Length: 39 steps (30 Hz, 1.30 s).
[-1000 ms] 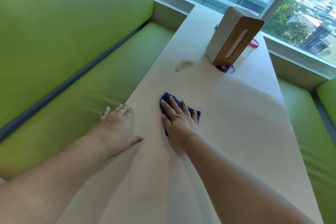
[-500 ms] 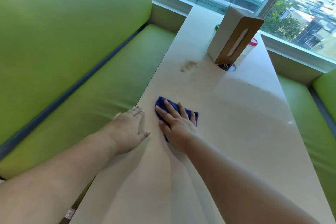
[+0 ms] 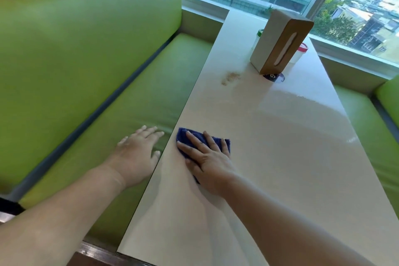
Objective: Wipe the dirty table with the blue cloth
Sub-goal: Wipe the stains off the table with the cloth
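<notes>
The blue cloth (image 3: 185, 137) lies flat on the pale table (image 3: 280, 147), close to the table's left edge. My right hand (image 3: 207, 157) presses down on it with straight, spread fingers and covers most of it. A brown dirty smear (image 3: 230, 77) sits farther along the table, well beyond the cloth and apart from it. My left hand (image 3: 138, 151) is flat with straight fingers, just left of the table edge over the green bench seat; it holds nothing.
A tissue box (image 3: 278, 43) stands upright at the table's far end, with a green-lidded jar (image 3: 259, 35) and a red-lidded jar (image 3: 301, 52) behind it and a dark round sticker (image 3: 274, 76) at its base. Green benches (image 3: 108, 71) flank the table; a window lies beyond.
My right hand has slid the cloth left, toward the table's left edge. My left hand stays flat just off that edge.
</notes>
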Tool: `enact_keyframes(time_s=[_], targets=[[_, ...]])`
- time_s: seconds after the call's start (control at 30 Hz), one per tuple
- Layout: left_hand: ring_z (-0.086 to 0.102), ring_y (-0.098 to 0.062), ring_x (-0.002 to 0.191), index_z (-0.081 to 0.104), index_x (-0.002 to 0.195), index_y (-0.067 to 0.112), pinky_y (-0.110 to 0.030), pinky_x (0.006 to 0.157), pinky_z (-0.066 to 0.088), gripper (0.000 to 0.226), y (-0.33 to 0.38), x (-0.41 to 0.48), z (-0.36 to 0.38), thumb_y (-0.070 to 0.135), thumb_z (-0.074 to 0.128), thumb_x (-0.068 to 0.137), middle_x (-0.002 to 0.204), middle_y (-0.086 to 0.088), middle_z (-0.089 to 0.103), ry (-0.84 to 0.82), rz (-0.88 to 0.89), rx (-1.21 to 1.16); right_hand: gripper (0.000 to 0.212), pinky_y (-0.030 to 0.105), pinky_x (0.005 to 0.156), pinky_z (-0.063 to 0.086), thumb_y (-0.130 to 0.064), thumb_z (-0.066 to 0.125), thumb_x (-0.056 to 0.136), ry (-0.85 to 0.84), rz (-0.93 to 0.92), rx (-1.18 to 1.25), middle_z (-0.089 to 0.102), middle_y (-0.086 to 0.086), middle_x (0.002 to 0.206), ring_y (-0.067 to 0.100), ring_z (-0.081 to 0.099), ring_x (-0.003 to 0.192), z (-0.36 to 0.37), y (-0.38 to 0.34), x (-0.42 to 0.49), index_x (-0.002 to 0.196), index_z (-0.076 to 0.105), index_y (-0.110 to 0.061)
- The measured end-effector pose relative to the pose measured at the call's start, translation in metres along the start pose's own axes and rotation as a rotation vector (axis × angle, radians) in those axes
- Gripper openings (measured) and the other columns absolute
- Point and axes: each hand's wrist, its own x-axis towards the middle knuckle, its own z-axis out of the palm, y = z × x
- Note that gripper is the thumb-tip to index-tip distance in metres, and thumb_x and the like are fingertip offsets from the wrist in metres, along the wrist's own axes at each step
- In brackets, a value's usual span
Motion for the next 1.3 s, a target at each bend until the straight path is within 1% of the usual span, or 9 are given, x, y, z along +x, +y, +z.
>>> enact_keyframes(time_s=[0.1, 0.23, 0.33, 0.47, 0.67, 0.83, 1.0, 1.13, 1.3], targets=[[0.015, -0.011, 0.145, 0.031, 0.143, 0.028, -0.037, 0.117, 0.022, 0.053, -0.003, -0.005, -0.005, 0.024, 0.045, 0.092, 0.155, 0.009, 0.025, 0.03, 0.007, -0.022, 0.044, 0.048, 0.117, -0.009, -0.05, 0.02, 0.096, 0.046, 0.029, 0.02, 0.002, -0.03, 0.154, 0.01, -0.007, 0.147, -0.002, 0.011, -0.006, 0.14, 0.019, -0.057], [0.018, -0.012, 0.144, 0.034, 0.142, 0.027, -0.036, 0.116, 0.023, 0.051, -0.007, -0.009, -0.009, 0.02, 0.045, 0.092, 0.153, 0.008, 0.03, 0.079, 0.002, -0.046, 0.044, 0.054, 0.114, -0.013, -0.048, 0.022, 0.098, 0.022, 0.181, 0.049, -0.001, -0.025, 0.156, 0.019, -0.009, 0.147, -0.002, -0.008, 0.032, 0.142, 0.016, -0.056], [0.022, -0.015, 0.143, 0.037, 0.141, 0.025, -0.037, 0.116, 0.024, 0.05, -0.01, -0.012, -0.007, 0.019, 0.046, 0.092, 0.151, 0.004, 0.034, 0.098, 0.005, -0.052, 0.044, 0.057, 0.112, -0.014, -0.052, 0.022, 0.098, 0.007, 0.065, 0.016, -0.001, -0.024, 0.157, 0.023, -0.009, 0.147, 0.006, -0.038, 0.033, 0.142, 0.017, -0.055], [0.022, -0.014, 0.143, 0.038, 0.141, 0.025, -0.034, 0.116, 0.023, 0.049, -0.016, -0.017, -0.008, 0.02, 0.046, 0.092, 0.15, 0.005, 0.035, 0.112, 0.006, -0.046, 0.048, 0.053, 0.114, -0.011, -0.059, 0.013, 0.093, 0.041, -0.132, 0.01, 0.005, -0.027, 0.156, 0.017, -0.006, 0.147, 0.02, -0.041, -0.018, 0.141, 0.02, -0.054], [0.021, -0.013, 0.143, 0.037, 0.141, 0.024, -0.032, 0.115, 0.021, 0.047, -0.005, -0.013, -0.01, 0.02, 0.043, 0.094, 0.151, 0.006, 0.035, 0.115, 0.024, -0.045, 0.045, 0.054, 0.112, -0.018, -0.052, 0.02, 0.098, 0.011, 0.046, 0.04, -0.003, -0.026, 0.156, 0.02, -0.012, 0.147, 0.013, -0.033, -0.005, 0.142, 0.014, -0.056], [0.025, -0.017, 0.142, 0.041, 0.139, 0.021, -0.033, 0.116, 0.022, 0.046, 0.014, -0.001, -0.003, 0.019, 0.046, 0.092, 0.148, 0.003, 0.04, 0.092, 0.102, -0.073, 0.043, 0.056, 0.112, -0.015, -0.051, 0.024, 0.099, 0.011, -0.082, 0.038, 0.001, -0.029, 0.155, 0.018, -0.013, 0.147, 0.014, -0.034, -0.05, 0.14, 0.017, -0.059], [0.02, -0.014, 0.144, 0.038, 0.14, 0.022, -0.03, 0.114, 0.021, 0.045, 0.025, 0.005, -0.001, 0.022, 0.042, 0.095, 0.15, 0.007, 0.035, 0.06, 0.121, -0.063, 0.042, 0.046, 0.115, -0.016, -0.052, 0.021, 0.098, 0.105, 0.258, 0.055, -0.002, -0.035, 0.152, 0.008, -0.013, 0.145, 0.009, 0.031, -0.082, 0.139, 0.014, -0.061], [0.02, -0.016, 0.144, 0.039, 0.139, 0.021, -0.031, 0.114, 0.021, 0.044, 0.036, 0.009, 0.005, 0.021, 0.042, 0.095, 0.149, 0.004, 0.037, 0.036, 0.173, -0.056, 0.045, 0.05, 0.114, -0.015, -0.048, 0.019, 0.099, 0.1, 0.499, 0.098, -0.006, -0.026, 0.156, 0.015, -0.013, 0.146, -0.003, 0.059, -0.06, 0.143, 0.011, -0.055], [0.027, -0.018, 0.141, 0.042, 0.137, 0.017, -0.027, 0.113, 0.021, 0.043, 0.052, 0.015, 0.017, 0.019, 0.045, 0.094, 0.146, -0.003, 0.041, 0.035, 0.248, -0.08, 0.044, 0.04, 0.116, -0.014, -0.046, 0.023, 0.1, 0.081, 0.251, 0.089, -0.005, -0.029, 0.154, 0.005, -0.013, 0.145, 0.004, 0.048, -0.082, 0.142, 0.015, -0.055]])
